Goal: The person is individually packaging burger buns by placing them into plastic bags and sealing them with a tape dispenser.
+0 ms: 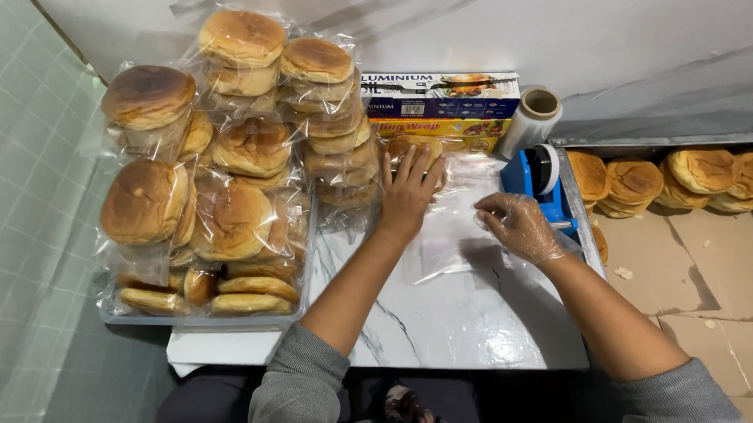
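While flat on a clear plastic bag [458, 234], the left hand [408, 192] lies with its fingers spread wide, grasping nothing. Presses down near the far end of that bag, just in front of a bun [415, 144] that peeks out past the fingertips. Bare skin here, no glove.

Over on the other side, the right hand [519, 225] in a thin see-through glove. Fingers bent a little and resting at the right edge of the same bag (cannot tell if pinching the plastic or only touching it). Right beside a blue tape holder [542, 182].

Under the bag, a white marble desk [439, 329] with grey lines. To the left, a big heap of wrapped buns [222, 176] piled high in a clear tray [204, 319]. At the back, two long boxes of foil and wrap [439, 106], one on top of the other, touching the heap. Next to them, an upright roll of clear film [532, 116]. Off to the right and lower down, more bare buns [675, 177] in a row on brown cardboard [704, 275], well apart from both hands.
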